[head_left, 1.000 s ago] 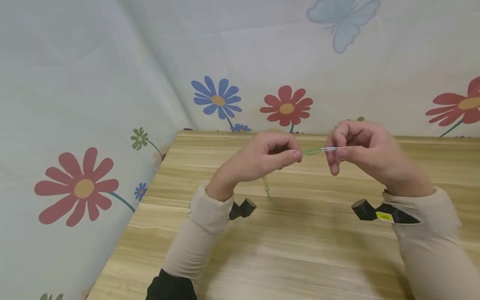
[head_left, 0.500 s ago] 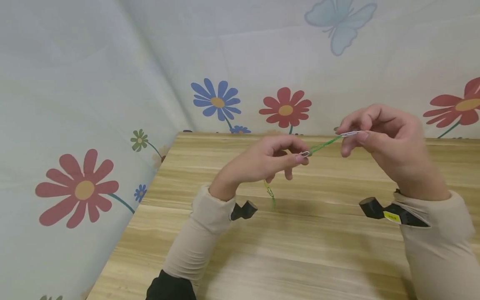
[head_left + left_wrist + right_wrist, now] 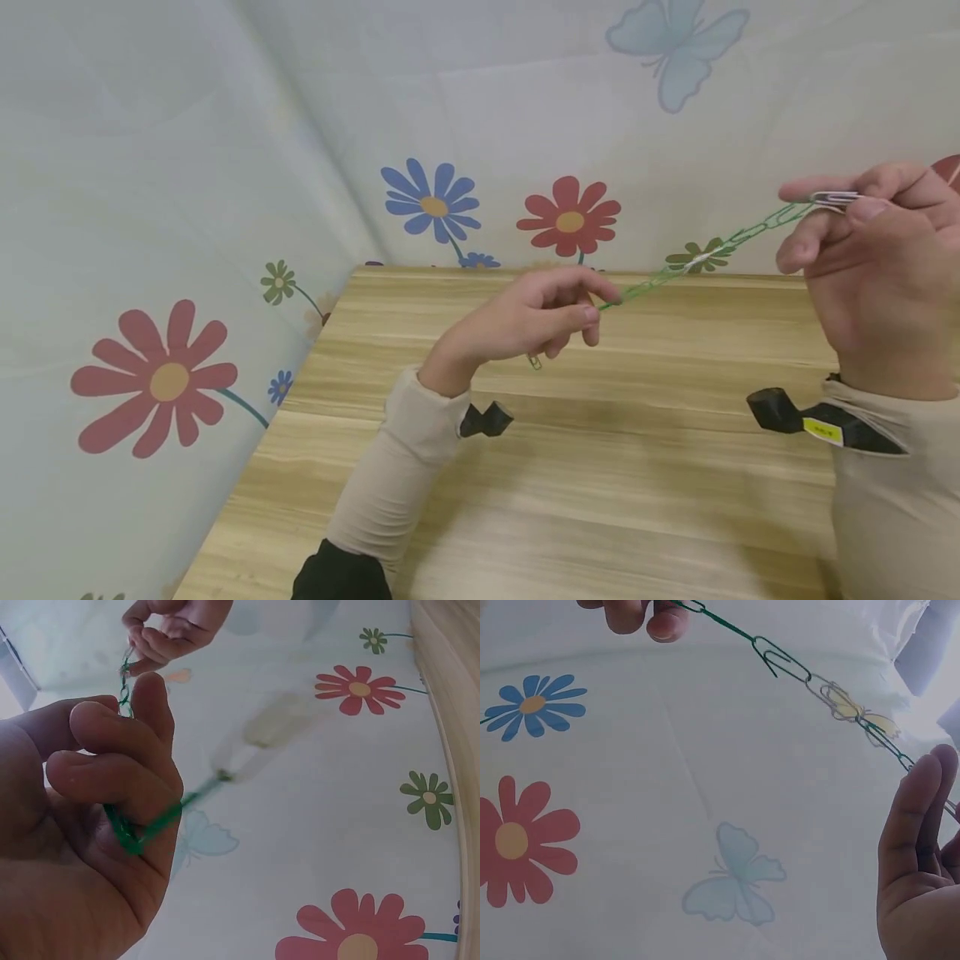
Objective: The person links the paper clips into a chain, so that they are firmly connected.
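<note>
A chain of linked paper clips [image 3: 772, 219], mostly green with some white ones, is stretched slantwise between the two hands above the table. The right hand [image 3: 885, 258], higher and at the far right, pinches a white clip at the chain's upper end between thumb and finger. Lower and left of it, the left hand [image 3: 536, 317] pinches the chain [image 3: 780, 660] between thumb and index finger. In the left wrist view the chain's loose part [image 3: 161, 821] runs through the palm under the curled fingers and swings out, its end blurred.
The wooden table [image 3: 600, 483] lies below both hands. Behind it hangs a pale cloth [image 3: 487, 83] printed with flowers and a butterfly. A black wrist camera [image 3: 486, 419] sits at the left cuff, another camera [image 3: 776, 410] at the right.
The right hand has moved up and right, drawing a longer stretch of the paper clip chain out of the left hand. Less chain hangs below the left hand, which has hardly moved.
</note>
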A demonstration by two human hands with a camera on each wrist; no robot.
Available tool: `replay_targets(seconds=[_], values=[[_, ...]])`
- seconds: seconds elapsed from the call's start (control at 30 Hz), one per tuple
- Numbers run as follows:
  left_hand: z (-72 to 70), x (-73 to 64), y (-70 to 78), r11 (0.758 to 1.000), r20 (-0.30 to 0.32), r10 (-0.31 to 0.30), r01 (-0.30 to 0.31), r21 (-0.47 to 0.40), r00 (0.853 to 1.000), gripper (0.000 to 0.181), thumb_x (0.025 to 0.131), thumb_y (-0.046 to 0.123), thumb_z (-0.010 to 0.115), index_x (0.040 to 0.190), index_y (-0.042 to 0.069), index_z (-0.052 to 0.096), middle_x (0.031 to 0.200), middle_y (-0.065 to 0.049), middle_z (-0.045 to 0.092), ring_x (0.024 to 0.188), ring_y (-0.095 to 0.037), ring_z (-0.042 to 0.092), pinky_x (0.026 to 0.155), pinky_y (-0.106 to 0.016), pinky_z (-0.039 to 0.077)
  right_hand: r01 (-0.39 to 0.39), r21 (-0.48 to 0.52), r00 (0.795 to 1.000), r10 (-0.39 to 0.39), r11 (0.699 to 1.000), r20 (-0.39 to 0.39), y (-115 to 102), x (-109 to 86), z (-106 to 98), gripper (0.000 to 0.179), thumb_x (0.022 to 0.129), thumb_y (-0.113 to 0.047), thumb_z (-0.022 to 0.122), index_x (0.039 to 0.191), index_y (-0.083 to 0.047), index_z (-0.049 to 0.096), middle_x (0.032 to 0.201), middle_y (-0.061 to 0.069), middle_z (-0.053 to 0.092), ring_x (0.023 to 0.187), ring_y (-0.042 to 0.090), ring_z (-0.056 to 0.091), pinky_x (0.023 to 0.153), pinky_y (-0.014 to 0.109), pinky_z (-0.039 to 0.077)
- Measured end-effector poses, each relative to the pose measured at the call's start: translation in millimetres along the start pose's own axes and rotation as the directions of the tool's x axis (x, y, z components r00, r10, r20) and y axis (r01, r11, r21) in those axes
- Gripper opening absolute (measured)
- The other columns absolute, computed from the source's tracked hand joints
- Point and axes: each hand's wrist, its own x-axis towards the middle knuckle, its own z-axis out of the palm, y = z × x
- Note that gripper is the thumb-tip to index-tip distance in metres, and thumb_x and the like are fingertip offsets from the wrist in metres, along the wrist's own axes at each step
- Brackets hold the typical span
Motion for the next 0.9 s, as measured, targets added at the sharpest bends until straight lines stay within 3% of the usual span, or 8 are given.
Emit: replay_targets(seconds=[0.13, 0.23, 0.5, 0.73, 0.9], values=[[1.1, 0.8, -3.1, 1.0, 0.014, 0.003, -0.002, -0.031, 1.0, 0.025, 0.096, 0.006, 0.051, 0.12, 0.0, 0.055, 0.084, -0.013, 0.06, 0.047, -0.027, 0.04, 0.04, -0.031, 0.032, 0.064, 0.029, 0.997, -0.063, 0.998, -0.037, -7, 2.9, -6, 0.007, 0.084, 0.02, 0.026, 0.084, 0.016, 0.032, 0.091, 0.049, 0.049, 0.043, 0.045, 0.051, 0.043, 0.046, 0.045], [1.2, 1.5, -5.3, 0.998, 0.011, -0.016, 0.017, -0.054, 1.0, 0.024, 0.096, 0.006, 0.05, 0.119, 0.003, 0.056, 0.085, -0.014, 0.06, 0.049, -0.028, 0.04, 0.04, -0.031, 0.031, 0.075, -0.013, 0.997, -0.076, 0.997, -0.023, -12, 3.9, -12, 0.007, 0.085, 0.018, 0.027, 0.088, 0.014, 0.032, 0.095, 0.046, 0.051, 0.044, 0.042, 0.053, 0.046, 0.044, 0.047], [0.6, 1.8, -9.6, 0.981, 0.005, -0.082, 0.081, -0.176, 0.997, 0.026, 0.1, 0.017, 0.046, 0.121, 0.004, 0.056, 0.094, -0.021, 0.059, 0.055, -0.032, 0.046, 0.046, -0.038, 0.044, 0.098, -0.082, 0.994, -0.101, 0.992, -0.033, -18, 3.7, -20, 0.011, 0.088, 0.016, 0.025, 0.095, 0.014, 0.034, 0.099, 0.043, 0.053, 0.046, 0.039, 0.054, 0.049, 0.042, 0.049], [1.6, 1.7, -10.7, 0.967, 0.05, -0.121, 0.129, -0.219, 0.991, 0.026, 0.099, 0.015, 0.049, 0.122, 0.003, 0.054, 0.097, -0.019, 0.059, 0.059, -0.033, 0.049, 0.054, -0.042, 0.05, 0.161, -0.12, 0.98, -0.173, 0.98, -0.095, -22, 3.7, -27, 0.024, 0.097, 0.009, 0.017, 0.111, 0.018, 0.034, 0.098, 0.04, 0.054, 0.047, 0.035, 0.054, 0.051, 0.04, 0.048], [1.3, 3.0, -12.6, 0.967, 0.084, -0.114, 0.13, -0.218, 0.99, 0.026, 0.098, 0.012, 0.051, 0.122, 0.003, 0.053, 0.101, -0.018, 0.061, 0.067, -0.036, 0.054, 0.058, -0.044, 0.052, 0.154, -0.226, 0.981, -0.177, 0.962, -0.083, -28, 6.0, -36, 0.038, 0.1, 0.002, 0.014, 0.115, 0.026, 0.039, 0.072, 0.032, 0.058, 0.049, 0.033, 0.056, 0.056, 0.039, 0.051]])
